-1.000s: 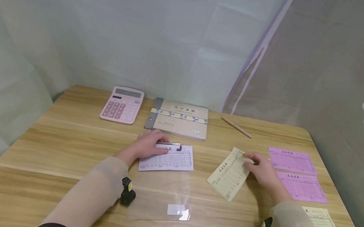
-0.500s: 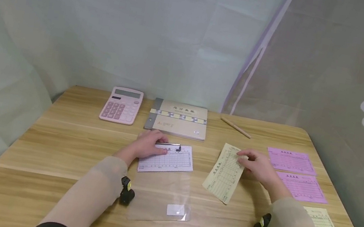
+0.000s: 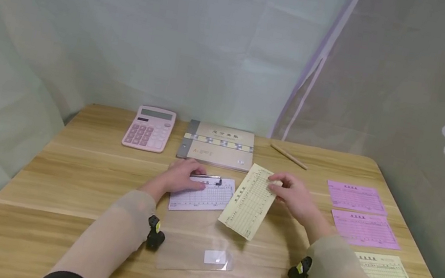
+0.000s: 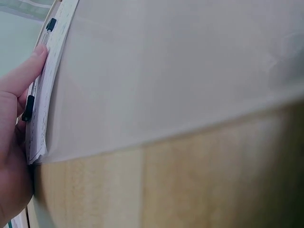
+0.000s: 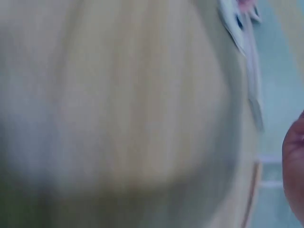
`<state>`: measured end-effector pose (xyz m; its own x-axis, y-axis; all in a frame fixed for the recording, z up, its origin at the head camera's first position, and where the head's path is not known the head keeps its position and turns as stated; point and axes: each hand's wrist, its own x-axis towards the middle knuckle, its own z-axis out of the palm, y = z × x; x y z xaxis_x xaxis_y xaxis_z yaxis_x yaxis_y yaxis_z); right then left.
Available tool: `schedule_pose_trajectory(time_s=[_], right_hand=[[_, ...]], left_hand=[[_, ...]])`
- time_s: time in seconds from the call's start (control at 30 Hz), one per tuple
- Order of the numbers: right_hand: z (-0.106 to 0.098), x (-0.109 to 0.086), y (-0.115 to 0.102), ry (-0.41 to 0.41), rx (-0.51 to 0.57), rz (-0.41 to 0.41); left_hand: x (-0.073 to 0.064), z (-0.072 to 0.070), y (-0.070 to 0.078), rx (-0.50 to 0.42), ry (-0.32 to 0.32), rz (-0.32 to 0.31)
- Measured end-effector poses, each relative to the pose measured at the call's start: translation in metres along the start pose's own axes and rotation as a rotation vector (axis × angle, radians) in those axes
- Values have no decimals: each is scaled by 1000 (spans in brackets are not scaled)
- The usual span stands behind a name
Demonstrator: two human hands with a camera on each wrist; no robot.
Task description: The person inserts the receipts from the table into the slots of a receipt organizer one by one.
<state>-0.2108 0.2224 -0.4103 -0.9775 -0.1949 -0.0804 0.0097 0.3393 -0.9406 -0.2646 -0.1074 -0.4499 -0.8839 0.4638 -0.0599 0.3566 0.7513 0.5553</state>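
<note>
Across our table [image 3: 65, 171] | clear clipboard [image 3: 187, 237] bearing white paper [image 3: 205, 199] | yellow slip [image 3: 249, 203], pinched in our right hand [image 3: 294, 199], has moved left, overlapping that paper in head view; we judge the two nearly together | metal clip [image 3: 212, 179], pinched by our left hand [image 3: 182, 176].

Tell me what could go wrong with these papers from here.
The yellow slip, pinched near one edge by the right hand, could bend or droop. It is angled differently from the white paper, so it might land crooked. The thumb of the left hand touches the clip; if the clip opened, the white paper could shift.
</note>
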Motion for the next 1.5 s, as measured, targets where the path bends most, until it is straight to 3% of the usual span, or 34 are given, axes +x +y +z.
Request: schedule_pose_trajectory(time_s=[0.2,0.73,1.17,1.5], right_hand=[[30,0,13,34,-50,48],[59,-7,20,-112,176,90],[67,-15,16,-328,110,66],[72,-13,18,-312,117,77]], left_hand=[[0,3,0,1,6,-6],[0,2,-1,0,11,-26],[5,-3,3,23,-27,-34],[11,-6,5,13,-84,-53]])
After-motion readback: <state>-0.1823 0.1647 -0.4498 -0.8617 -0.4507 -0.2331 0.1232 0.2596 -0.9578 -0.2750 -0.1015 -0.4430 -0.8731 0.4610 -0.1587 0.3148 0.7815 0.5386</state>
